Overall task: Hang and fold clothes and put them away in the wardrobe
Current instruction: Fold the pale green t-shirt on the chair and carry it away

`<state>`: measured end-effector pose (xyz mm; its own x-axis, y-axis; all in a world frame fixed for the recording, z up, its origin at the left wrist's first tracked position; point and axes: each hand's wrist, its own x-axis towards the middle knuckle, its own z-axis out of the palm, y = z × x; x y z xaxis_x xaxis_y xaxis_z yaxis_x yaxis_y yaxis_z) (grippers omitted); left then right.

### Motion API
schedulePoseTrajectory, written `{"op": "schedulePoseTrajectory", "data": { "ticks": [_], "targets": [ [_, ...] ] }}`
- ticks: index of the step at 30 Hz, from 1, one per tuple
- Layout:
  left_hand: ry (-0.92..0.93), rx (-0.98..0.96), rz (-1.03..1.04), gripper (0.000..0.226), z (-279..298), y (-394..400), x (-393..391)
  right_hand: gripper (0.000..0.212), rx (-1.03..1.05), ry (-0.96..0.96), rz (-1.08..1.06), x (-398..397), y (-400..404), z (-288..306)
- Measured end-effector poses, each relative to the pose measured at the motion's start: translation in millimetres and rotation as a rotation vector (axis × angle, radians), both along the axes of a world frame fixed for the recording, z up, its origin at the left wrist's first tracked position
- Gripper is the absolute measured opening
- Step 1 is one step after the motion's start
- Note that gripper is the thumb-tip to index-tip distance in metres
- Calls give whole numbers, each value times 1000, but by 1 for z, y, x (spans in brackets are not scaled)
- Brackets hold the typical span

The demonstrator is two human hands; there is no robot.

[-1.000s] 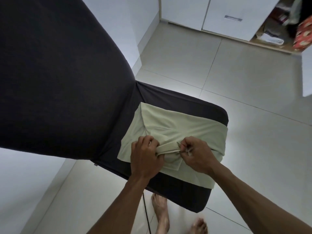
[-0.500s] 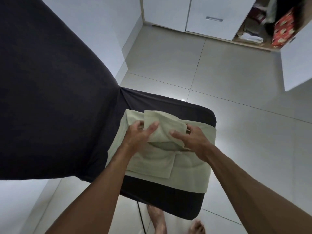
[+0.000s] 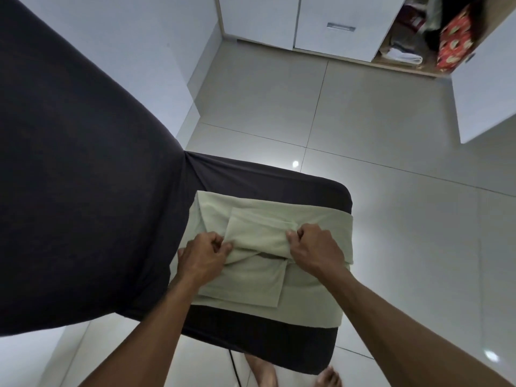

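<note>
- A pale green garment (image 3: 312, 297) lies folded on a dark-covered chair (image 3: 83, 191) seat.
- The left hand (image 3: 202, 258) pinches the left end of the garment's upper fold, fingers curled.
- The right hand (image 3: 315, 248) grips the fold's right end.
- The fold spans between the two hands.
- The wardrobe (image 3: 329, 23) stands open, well apart.

home bedroom | open wardrobe (image 3: 402, 48) holding clothes | tiled floor (image 3: 391, 219)
</note>
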<state>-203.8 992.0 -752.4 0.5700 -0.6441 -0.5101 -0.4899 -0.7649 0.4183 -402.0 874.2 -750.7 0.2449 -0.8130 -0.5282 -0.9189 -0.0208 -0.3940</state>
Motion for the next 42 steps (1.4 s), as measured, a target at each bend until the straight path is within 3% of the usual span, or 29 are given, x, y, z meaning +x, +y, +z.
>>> {"op": "schedulePoseTrajectory", "data": {
  "ticks": [4, 9, 14, 19, 23, 25, 28, 31, 33, 37, 42],
  "targets": [
    [-126, 76, -39, 24, 8, -14, -6, 18, -127, 96, 3, 11, 7, 5],
    [-489, -86, -61, 27, 5, -38, -4, 23, -407, 17, 175, 30, 5, 0],
    [-462, 151, -137, 43, -14, -56, 23, 31, -353, 37, 226, 34, -10, -13],
    [-488, 211, -191, 51, -17, -60, 32, 39, -355, -31, 230, 27, -15, -19],
    [-618, 50, -130, 49, -8, -68, 10, 42, -362, -202, 84, -2, -15, -16],
    [-608, -181, -237, 42, -3, -71, -13, 46, -352, -167, 8, -37, -12, -15],
    [-460, -461, -555, 33, 5, -78, -60, 54, -312, -53, 25, -97, -2, -18],
    [-325, -445, -917, 32, 6, -85, -111, 49, -263, 28, 94, -130, 10, -32],
    [-353, -374, -1086, 26, -2, -88, -137, 42, -259, 42, 73, -131, 12, -44],
    [-506, -345, -1113, 8, -18, -91, -162, 29, -410, 25, 66, -124, 4, -69],
    [-569, -368, -1053, 12, -23, -91, -171, 28, -552, 16, 85, -141, -7, -74]
  ]
}}
